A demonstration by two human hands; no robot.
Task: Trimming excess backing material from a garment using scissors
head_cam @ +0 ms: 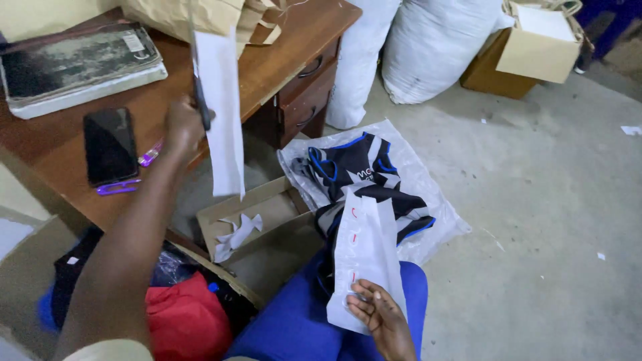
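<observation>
The left hand (182, 127) is raised over the desk (60, 150), clenched around scissors (200, 100) and a white paper strip (222, 113) hanging down. The right hand (381, 314) pins a marked paper sheet (366, 247) on the knee, clothes bag (394, 180) behind.

Hidden, cropped and unclear parts of the scene

The left hand (182, 127) faces away, so its fingers and its grip on the dark scissors (199, 93) and the white paper strip (222, 113) stay hidden; the scissor handles cannot be made out. The right hand (381, 317) is cut at the wrist by the bottom edge, its fingertips tucked under the marked white sheet (366, 257). That sheet covers part of the striped garment (361, 177). The old book (77, 67) runs off the left edge, and the cardboard box (538, 47) off the top.
</observation>
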